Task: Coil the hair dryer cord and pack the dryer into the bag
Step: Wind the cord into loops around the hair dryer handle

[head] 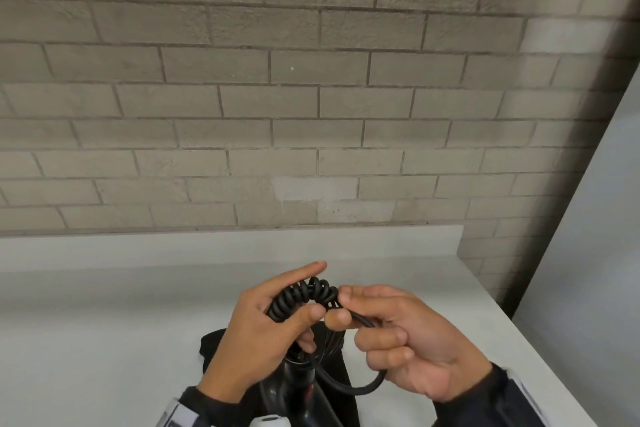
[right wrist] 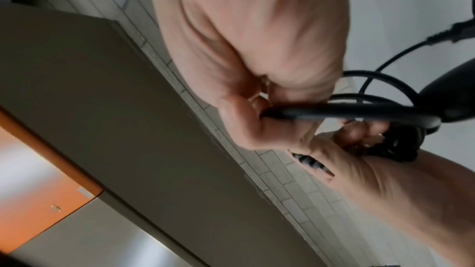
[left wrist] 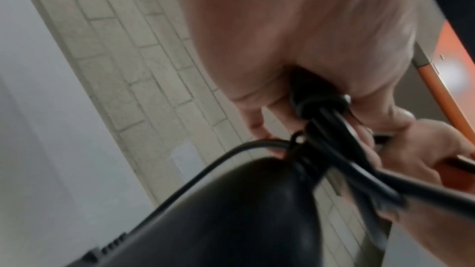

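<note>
Hiding under both hands (head: 263, 329), dryer (head: 298, 388) barely shows.

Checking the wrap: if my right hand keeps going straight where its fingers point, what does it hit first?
Probably the coiled cord bunched in the left hand. The right hand pinches the cord's straight end, fingertips already almost against the coil; depth is hard to judge.

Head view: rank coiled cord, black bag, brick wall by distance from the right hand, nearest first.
1. coiled cord: touching the right hand at its fingertips, bunched in the left hand.
2. black bag: on the counter, below and left of the right hand.
3. brick wall: behind the counter, farthest.
</note>
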A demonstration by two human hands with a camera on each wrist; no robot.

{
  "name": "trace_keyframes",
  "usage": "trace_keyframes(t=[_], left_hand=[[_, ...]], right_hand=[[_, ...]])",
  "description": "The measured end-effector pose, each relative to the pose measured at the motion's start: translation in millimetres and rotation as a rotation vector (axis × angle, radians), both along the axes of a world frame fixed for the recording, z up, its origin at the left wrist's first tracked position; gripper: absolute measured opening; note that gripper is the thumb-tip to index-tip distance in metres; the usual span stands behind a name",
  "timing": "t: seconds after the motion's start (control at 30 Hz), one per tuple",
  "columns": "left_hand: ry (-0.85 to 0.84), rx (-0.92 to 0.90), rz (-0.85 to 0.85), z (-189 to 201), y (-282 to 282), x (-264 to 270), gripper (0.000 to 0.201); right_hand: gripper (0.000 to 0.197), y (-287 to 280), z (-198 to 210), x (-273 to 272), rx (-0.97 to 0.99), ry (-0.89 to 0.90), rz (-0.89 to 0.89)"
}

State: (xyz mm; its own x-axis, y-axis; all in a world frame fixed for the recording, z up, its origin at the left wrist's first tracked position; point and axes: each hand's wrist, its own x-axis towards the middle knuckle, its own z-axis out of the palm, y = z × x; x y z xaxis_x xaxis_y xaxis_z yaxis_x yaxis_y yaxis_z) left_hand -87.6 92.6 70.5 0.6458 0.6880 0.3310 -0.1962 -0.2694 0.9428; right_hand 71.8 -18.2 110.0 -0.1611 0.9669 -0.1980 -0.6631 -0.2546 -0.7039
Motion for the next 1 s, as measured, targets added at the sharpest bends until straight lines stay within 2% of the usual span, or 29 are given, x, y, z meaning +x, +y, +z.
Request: trace_keyframes(t=[0.17, 0.2, 0.33, 0.47, 0.6, 0.73, 0.83, 0.93, 1.0], left_hand=[[0.085, 0.107, -0.104, 6.6, 8.4, -9.4, 0.043], [0.076, 0.146, -0.086, 6.2, 9.2, -9.2, 0.043], [-0.037, 0.189, 0.057, -0.1, 11.0, -8.0, 0.033], [-0.12, 0.168, 0.145, -6.5, 3.2, -3.8, 0.034], [-0.164, 0.113, 0.247, -10.0, -1.5, 2.4, 0.032], [-0.176, 0.093, 0.246, -10.7, -2.2, 2.2, 0.03], [-0.166, 0.072, 0.192, -11.5, 0.4, -1.3, 0.03], [-0.145, 0.047, 0.132, -12.9, 2.0, -4.3, 0.033], [-0.139, 0.042, 0.097, -12.9, 1.4, -5.4, 0.036]], right_hand=[[0.004, -0.7, 0.7, -2.0, 0.029, -0.074, -0.02], [0.009, -2.1, 1.6, -3.5, 0.062, -0.093, -0.033], [0.051, -8.6, -5.5, -5.1, 0.328, -0.199, -0.119], [0.056, -11.4, -35.5, -12.5, 0.432, -0.473, -0.384], [0.035, -10.0, -79.8, -40.6, 0.408, -0.779, -0.645], [0.011, -8.2, -91.9, -56.8, 0.458, -0.923, -0.825], [0.012, -9.5, -76.7, -52.9, 0.398, -0.831, -0.843], [0.042, -14.9, -56.3, -35.3, 0.423, -0.601, -0.861], [0.047, -19.3, -39.3, -23.4, 0.408, -0.434, -0.866]])
